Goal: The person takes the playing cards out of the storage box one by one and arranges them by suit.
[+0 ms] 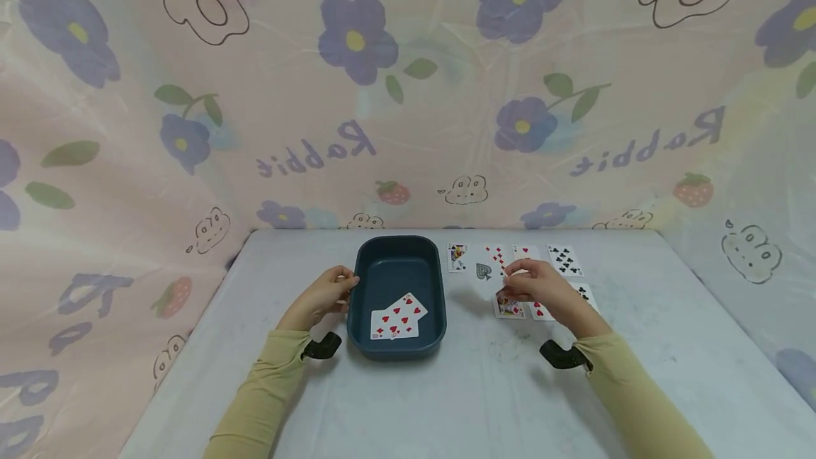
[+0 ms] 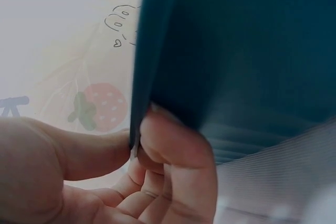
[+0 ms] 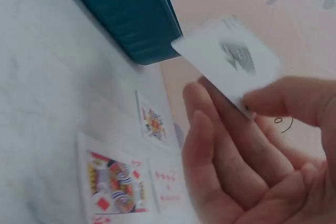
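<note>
- Pink fabric printed with purple flowers, strawberries and the word "Rabbit" (image 1: 319, 151) is hung behind and beside a pale grey bench (image 1: 484, 388).
- A dark teal rounded-rectangular plastic tray (image 1: 397, 255) is set on the bench, left of centre; two red-pipped playing cards (image 1: 397, 317) are seen lying face up inside it, overlapping.
- The left hand (image 1: 326, 294) is placed at the tray's left rim; in the left wrist view the rim is pinched between thumb and curled fingers (image 2: 178, 156).
- The right hand (image 1: 534, 287) is held over the cards to the right of the tray, with a white ace-of-spades playing card (image 3: 231, 61) pinched between thumb and fingertips and lifted clear of the bench, tilted.
- A row of face-up cards (image 1: 564, 261) is laid out on the bench beyond that hand.
- A face card with a red diamond (image 1: 508, 307) is lying just below the hand.
- Tan sleeves (image 1: 268, 388) are worn on both arms.
</note>
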`<control>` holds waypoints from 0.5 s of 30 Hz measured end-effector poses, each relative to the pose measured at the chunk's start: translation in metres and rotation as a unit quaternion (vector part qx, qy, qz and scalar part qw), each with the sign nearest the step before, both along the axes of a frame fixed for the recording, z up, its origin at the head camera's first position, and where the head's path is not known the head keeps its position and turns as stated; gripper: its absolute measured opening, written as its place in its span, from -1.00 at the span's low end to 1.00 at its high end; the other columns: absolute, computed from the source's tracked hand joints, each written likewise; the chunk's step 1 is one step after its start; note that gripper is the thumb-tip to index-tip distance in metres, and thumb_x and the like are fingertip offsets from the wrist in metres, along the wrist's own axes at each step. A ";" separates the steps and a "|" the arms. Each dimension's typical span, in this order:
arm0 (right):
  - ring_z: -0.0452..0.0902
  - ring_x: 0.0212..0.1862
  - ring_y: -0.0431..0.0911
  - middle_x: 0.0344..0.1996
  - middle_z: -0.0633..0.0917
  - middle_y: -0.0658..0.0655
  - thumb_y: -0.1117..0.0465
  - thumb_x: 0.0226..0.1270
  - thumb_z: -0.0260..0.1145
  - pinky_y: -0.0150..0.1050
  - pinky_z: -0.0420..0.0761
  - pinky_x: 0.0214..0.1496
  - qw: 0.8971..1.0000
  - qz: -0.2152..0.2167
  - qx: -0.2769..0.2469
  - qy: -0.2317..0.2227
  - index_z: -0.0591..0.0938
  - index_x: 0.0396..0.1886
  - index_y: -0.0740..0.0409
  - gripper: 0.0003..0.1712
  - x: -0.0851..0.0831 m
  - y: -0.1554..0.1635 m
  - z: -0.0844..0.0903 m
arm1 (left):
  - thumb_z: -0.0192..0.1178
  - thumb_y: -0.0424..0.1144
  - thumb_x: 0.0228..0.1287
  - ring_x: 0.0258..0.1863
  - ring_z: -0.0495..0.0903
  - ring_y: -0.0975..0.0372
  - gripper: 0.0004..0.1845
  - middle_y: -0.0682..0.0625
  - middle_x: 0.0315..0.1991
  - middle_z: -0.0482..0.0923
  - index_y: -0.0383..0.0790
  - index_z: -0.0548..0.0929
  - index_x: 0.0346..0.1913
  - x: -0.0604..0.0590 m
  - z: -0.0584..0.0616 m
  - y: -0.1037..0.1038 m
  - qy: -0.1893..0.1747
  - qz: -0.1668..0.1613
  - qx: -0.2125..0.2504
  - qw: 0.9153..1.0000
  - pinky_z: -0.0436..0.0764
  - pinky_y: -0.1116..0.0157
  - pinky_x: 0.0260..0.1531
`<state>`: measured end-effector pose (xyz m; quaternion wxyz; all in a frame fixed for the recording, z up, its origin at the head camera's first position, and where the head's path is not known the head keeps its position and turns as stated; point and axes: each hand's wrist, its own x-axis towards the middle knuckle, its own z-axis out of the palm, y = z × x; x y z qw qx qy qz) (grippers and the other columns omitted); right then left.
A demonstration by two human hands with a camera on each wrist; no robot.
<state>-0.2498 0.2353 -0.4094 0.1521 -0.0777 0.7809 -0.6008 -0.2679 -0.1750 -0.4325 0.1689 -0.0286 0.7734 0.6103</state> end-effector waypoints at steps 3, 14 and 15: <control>0.65 -0.11 0.12 -0.25 0.70 0.34 0.28 0.41 0.15 -0.08 0.60 -0.05 0.999 -0.017 -0.012 -0.027 0.41 -0.11 0.39 -0.77 0.005 0.002 -0.007 | 0.00 -0.24 0.48 -0.51 0.40 0.22 -0.83 -0.01 -0.45 0.36 -0.31 0.34 -0.10 0.000 -0.001 -0.001 -0.001 0.000 -0.001 1.000 0.49 0.32 -0.53; 0.65 -0.13 0.00 -0.24 0.69 0.17 0.36 0.37 0.19 -0.16 0.59 -0.02 0.972 -0.040 -0.184 -0.139 0.56 -0.17 0.28 -0.90 0.015 -0.008 -0.031 | 0.02 -0.27 0.46 -0.52 0.39 0.23 -0.85 -0.01 -0.47 0.36 -0.29 0.34 -0.13 0.001 0.002 0.001 -0.002 0.008 0.006 1.000 0.47 0.35 -0.56; 0.64 -0.15 -0.03 -0.25 0.69 0.15 0.36 0.37 0.19 -0.19 0.59 -0.04 0.971 -0.046 -0.185 -0.142 0.57 -0.17 0.26 -0.91 0.015 -0.009 -0.032 | 0.03 -0.27 0.46 -0.52 0.39 0.23 -0.86 -0.01 -0.47 0.36 -0.29 0.34 -0.13 0.001 0.002 0.001 -0.002 0.008 0.006 1.000 0.47 0.35 -0.56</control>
